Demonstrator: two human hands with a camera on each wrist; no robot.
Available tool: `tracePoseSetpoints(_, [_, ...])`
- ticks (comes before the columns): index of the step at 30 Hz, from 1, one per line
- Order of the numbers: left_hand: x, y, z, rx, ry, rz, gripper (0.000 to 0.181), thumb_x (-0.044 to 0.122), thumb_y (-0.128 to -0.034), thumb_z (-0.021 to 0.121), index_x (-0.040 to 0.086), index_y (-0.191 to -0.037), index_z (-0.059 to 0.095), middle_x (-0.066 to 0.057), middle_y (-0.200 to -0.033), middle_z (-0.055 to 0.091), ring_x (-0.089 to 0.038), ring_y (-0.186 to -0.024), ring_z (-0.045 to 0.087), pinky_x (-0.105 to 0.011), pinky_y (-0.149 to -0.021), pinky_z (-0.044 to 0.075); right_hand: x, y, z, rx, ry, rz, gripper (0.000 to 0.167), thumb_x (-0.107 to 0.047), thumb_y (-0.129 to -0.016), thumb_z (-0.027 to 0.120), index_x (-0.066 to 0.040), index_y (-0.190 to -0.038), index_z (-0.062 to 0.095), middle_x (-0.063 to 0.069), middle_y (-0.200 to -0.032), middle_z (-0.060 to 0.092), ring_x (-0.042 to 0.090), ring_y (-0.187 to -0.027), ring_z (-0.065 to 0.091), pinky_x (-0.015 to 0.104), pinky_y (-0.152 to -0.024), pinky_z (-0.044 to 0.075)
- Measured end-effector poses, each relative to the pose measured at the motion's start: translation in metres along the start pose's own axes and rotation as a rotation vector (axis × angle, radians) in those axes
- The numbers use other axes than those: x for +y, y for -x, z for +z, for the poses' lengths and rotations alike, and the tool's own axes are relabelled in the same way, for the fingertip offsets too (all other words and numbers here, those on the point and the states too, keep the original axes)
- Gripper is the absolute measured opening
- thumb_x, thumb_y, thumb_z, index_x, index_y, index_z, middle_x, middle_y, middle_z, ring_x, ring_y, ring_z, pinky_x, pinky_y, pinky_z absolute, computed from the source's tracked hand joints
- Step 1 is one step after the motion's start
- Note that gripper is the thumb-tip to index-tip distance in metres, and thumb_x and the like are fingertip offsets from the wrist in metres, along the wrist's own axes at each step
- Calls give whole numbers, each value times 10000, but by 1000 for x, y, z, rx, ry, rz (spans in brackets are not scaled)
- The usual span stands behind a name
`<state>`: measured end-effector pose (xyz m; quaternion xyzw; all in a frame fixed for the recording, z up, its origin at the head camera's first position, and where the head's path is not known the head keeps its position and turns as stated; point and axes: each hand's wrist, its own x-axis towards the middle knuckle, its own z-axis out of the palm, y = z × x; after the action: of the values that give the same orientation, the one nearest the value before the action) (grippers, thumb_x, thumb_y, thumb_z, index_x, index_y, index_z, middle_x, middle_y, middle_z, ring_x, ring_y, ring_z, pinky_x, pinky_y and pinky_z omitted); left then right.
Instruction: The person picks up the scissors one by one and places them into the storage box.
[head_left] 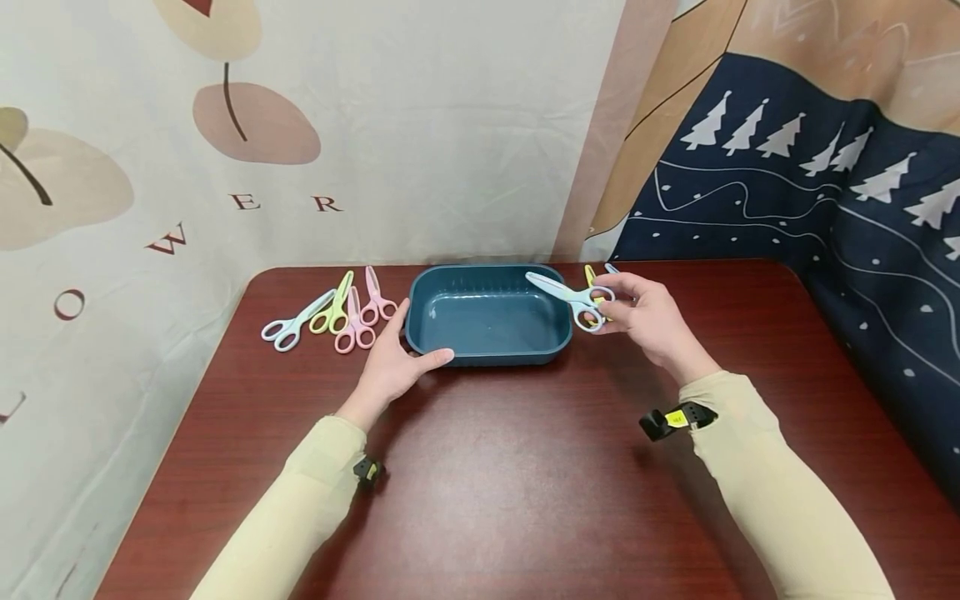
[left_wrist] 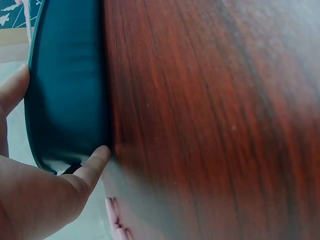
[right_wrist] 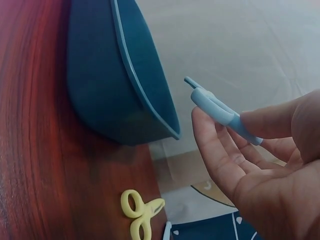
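A teal tray (head_left: 487, 360) stands near the table's back edge and looks empty inside. My left hand (head_left: 392, 367) rests on its left end, thumb at the front wall and fingers along the left side; the left wrist view shows the hand (left_wrist: 45, 195) against the tray wall (left_wrist: 70, 90). My right hand (head_left: 652, 321) pinches light blue scissors (head_left: 572, 298) by the handle loops, blades pointing left over the tray's right rim. In the right wrist view, thumb and fingers of the hand (right_wrist: 265, 165) hold the blue scissors (right_wrist: 215, 107) above and beside the tray (right_wrist: 100, 75).
Left of the tray lie blue scissors (head_left: 288, 332), green scissors (head_left: 330, 317) and two pink pairs (head_left: 354, 333). Yellow-green scissors (right_wrist: 142, 212) lie right of the tray, with part of another light blue item (right_wrist: 167, 231) beside them. A printed cloth (head_left: 450, 125) hangs behind the table.
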<state>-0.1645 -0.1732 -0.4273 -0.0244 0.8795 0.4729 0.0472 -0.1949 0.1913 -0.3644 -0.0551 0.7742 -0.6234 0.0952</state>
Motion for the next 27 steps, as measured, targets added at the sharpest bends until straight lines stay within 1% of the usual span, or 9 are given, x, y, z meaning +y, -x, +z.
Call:
tracePoseSetpoints(6, [-1,0,0,-3,-18,5,1123,392,-836,861,110,-1665,158,-170,-1685,264,-351,-1516,309,-550,-1214,300,-4,-3,5,-24,31,21,392,31,-1022,563,41,-1413,548,277,-1304,591,199,-906,713,273,-793,614])
tracePoseSetpoints(8, [-1,-1,0,-3,-22,4,1120,396,-838,858,108,-1665,160,-167,-1687,261,-348,-1522,301,-549,-1217,295,-6,-5,7,-35,31,32,396,23,-1025,566,27,-1420,547,268,-1305,597,196,-897,724,276,-807,612])
tracePoseSetpoints(13, [0,0,0,-3,-21,17,1115,391,-844,855,96,-1663,159,-159,-1693,251,-336,-1536,280,-538,-1228,278,-7,-8,11,-69,12,22,402,44,-1020,559,51,-1421,531,288,-1290,593,144,-840,731,300,-814,614])
tracePoseSetpoints(17, [0,1,0,-8,-17,34,1105,371,-850,853,82,-1661,161,-161,-1697,236,-328,-1545,264,-526,-1234,269,-7,-11,14,-81,16,17,400,58,-1014,554,78,-1413,525,296,-1289,581,132,-839,726,306,-805,617])
tracePoseSetpoints(19, [0,1,0,-12,-16,37,1098,367,-859,845,79,-1661,153,-166,-1699,228,-329,-1548,258,-527,-1234,268,-7,-12,16,-83,21,23,404,55,-1016,554,80,-1418,523,295,-1299,579,126,-845,725,307,-811,615])
tracePoseSetpoints(23, [1,2,0,-16,-12,25,1104,367,-865,838,80,-1663,132,-164,-1703,216,-328,-1551,249,-524,-1236,265,-7,-13,18,-89,33,46,406,43,-1021,558,62,-1425,529,283,-1318,579,123,-860,721,318,-841,609])
tracePoseSetpoints(27, [1,2,1,-12,-15,22,1111,368,-862,839,78,-1663,126,-163,-1705,208,-329,-1551,247,-524,-1235,267,-7,-14,19,-93,46,70,401,28,-1024,570,46,-1423,536,263,-1325,579,144,-873,713,330,-867,603])
